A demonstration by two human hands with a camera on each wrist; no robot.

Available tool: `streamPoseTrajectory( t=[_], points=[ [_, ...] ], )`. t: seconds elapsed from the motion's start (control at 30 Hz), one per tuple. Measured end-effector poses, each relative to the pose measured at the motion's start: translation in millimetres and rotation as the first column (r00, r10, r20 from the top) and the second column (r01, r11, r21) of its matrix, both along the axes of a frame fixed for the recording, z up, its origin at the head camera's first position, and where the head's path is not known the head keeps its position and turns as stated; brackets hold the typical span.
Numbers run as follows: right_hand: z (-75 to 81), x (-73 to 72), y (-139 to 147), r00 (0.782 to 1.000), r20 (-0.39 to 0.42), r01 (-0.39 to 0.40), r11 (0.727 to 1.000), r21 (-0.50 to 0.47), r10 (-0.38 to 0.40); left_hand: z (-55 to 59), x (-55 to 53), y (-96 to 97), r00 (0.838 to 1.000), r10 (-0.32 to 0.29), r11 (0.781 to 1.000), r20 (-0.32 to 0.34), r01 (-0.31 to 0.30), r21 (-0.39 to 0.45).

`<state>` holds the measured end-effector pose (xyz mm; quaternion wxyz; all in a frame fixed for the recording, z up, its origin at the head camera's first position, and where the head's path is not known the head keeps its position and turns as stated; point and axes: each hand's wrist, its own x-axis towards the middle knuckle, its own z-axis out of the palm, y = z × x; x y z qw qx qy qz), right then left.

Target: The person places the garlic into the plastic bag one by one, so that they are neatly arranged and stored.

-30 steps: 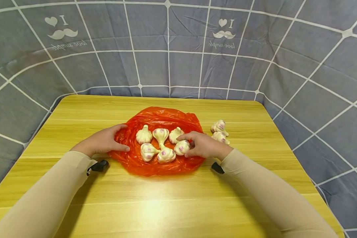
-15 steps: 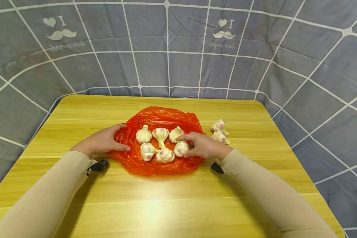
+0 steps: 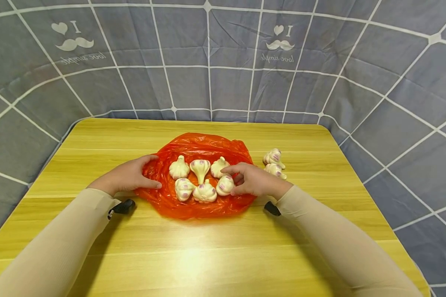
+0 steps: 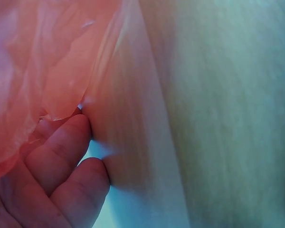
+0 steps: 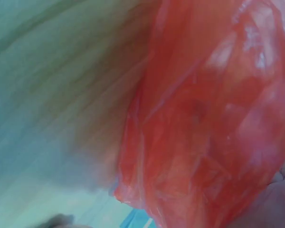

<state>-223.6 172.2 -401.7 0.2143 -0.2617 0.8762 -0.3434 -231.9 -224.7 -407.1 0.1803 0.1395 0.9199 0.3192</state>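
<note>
Several whitish garlic bulbs with purple marks lie in two rows on an open red plastic bag (image 3: 193, 209) in the head view. My left hand (image 3: 128, 175) holds the bag's left edge, its thumb over the plastic; the left wrist view shows curled fingers (image 4: 69, 152) beneath the red film. My right hand (image 3: 254, 180), at the bag's right side, has its thumb and fingers round the front-right garlic bulb (image 3: 224, 185). Beside that bulb sits another garlic bulb (image 3: 204, 193). In the right wrist view the bag hides most of the hand.
Two more garlic bulbs (image 3: 273, 157) lie on the wooden table (image 3: 193, 255), right of the bag and behind my right hand. A grey cloth (image 3: 186, 86) with white grid lines hangs beyond the table's back edge and along its sides.
The front-middle garlic bulb has shifted slightly left and turned, its stem now pointing away from me. The front-right bulb has moved slightly left. Both hands have stayed almost in place.
</note>
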Motion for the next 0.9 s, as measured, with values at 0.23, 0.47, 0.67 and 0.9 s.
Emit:
streamPoseTrajectory(
  t=[0.23,0.47,0.67,0.9],
  points=[
    [6.2,-1.3,4,1.0,0.018,0.02,1.0,-0.02,-0.02,0.4,-0.4,0.6,1.0,0.003,1.0,0.008,-0.003,0.007],
    [14.2,-2.0,10,0.999,-0.017,0.037,0.999,-0.033,-0.038,1.0,-1.1,1.0,1.0,0.002,1.0,-0.002,-0.002,-0.008],
    [21.7,-3.7,19,0.996,-0.04,0.076,0.995,-0.06,-0.079,2.5,-0.7,1.5,1.0,0.004,1.0,-0.002,-0.004,-0.009],
    [30.3,-7.3,29,0.995,-0.045,0.083,0.989,-0.126,-0.089,2.3,-1.8,1.8,1.0,0.003,1.0,-0.006,-0.004,-0.013]
  ],
)
